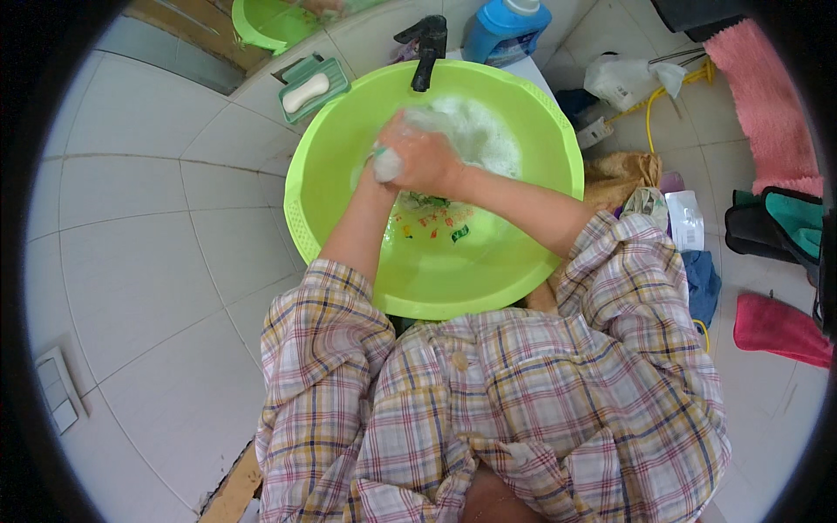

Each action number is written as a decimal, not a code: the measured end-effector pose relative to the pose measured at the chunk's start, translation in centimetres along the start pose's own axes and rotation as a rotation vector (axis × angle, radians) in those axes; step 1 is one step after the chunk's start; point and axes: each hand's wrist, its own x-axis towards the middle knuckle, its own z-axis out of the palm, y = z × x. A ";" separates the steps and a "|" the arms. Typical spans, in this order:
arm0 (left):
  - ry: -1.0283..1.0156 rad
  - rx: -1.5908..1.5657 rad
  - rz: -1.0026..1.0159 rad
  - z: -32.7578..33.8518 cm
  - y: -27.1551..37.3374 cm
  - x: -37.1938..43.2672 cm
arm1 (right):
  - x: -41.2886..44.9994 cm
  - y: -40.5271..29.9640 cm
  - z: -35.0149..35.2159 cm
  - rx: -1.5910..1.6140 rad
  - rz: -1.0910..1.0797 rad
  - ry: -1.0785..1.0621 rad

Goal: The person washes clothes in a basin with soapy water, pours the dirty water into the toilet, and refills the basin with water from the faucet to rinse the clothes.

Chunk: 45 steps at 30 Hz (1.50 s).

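Both my hands are pressed together over the left part of a lime-green plastic basin (pixel 529 242). My right hand (pixel 425 160) lies across my left hand (pixel 390 134), covering much of it. A whitish, sudsy lump (pixel 387 165) with a bit of green shows at the left wrist; whether it is foam or wet cloth cannot be told. Motion blur and lather hide the fingers and anything between them. White foam (pixel 487 137) floats on the water behind my hands. Coloured printed marks show on the basin's bottom, below my wrists.
A black faucet (pixel 428 52) reaches over the basin's back rim. At its left, a green soap dish (pixel 337 75) holds a white soap bar (pixel 306 93). A blue detergent bottle (pixel 507 33) stands behind right. Tiled wall (pixel 124 261) borders the left; bags and cloths lie right.
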 end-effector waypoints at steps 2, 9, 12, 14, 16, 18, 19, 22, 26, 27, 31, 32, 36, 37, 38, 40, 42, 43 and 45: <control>0.043 0.100 -0.004 -2.7 -0.8 2.3 | 1.4 3.5 0.3 -0.057 0.154 -0.044; 0.844 1.360 0.034 -0.3 2.0 2.2 | 0.7 12.6 -0.7 -0.295 0.427 -0.240; 0.781 2.153 -0.167 -1.4 0.4 0.3 | -1.6 14.2 2.1 -0.672 0.120 -0.415; 0.748 2.161 -0.277 -6.8 -1.4 -0.5 | -1.1 14.0 6.0 -0.734 0.159 -0.532; 0.644 2.190 -0.352 -7.5 -1.9 1.4 | -1.4 15.8 8.3 -0.820 0.255 -0.622; 0.503 2.198 -0.564 -5.5 -1.2 2.6 | -1.9 17.0 10.3 -0.745 0.168 -0.251; 0.463 2.214 -0.545 -2.9 -0.7 3.7 | 0.5 18.3 9.2 -0.479 0.314 -0.411; 0.924 0.622 -0.328 -1.3 1.6 -0.6 | 3.4 9.7 7.5 0.587 0.478 -0.230; 0.678 0.179 -0.160 -0.2 1.5 -2.0 | 2.0 1.4 1.7 0.821 0.391 -0.282; 0.584 0.163 -0.125 0.2 1.5 -1.7 | 1.3 0.2 1.0 0.753 0.224 -0.234; 0.151 0.184 0.088 2.6 0.8 -2.5 | -1.0 -2.9 0.0 0.275 -0.009 -0.052; 0.084 0.229 0.147 3.4 0.3 -2.5 | -1.2 -2.7 -0.1 0.187 -0.047 -0.018; 0.105 0.401 0.274 2.0 0.0 -1.6 | -1.1 -2.1 -0.1 -0.019 -0.149 -0.023; 0.120 0.368 0.239 2.2 0.1 -1.0 | -0.8 -0.9 -0.2 -0.020 -0.148 -0.021; 0.138 0.335 0.204 2.2 0.2 -0.5 | -0.1 0.5 -0.4 -0.168 -0.291 0.044; 0.210 0.197 0.075 2.8 0.7 0.6 | 1.6 3.0 -1.4 -0.165 -0.147 0.078; 0.270 0.060 -0.072 3.4 0.6 1.0 | 2.2 5.7 -2.8 -0.021 0.158 0.055; 0.267 0.063 -0.069 3.6 1.0 1.0 | 2.5 6.9 -3.5 0.005 0.146 0.030; 0.305 0.343 -0.052 3.8 1.5 0.7 | 2.5 8.3 -4.4 0.030 0.130 0.001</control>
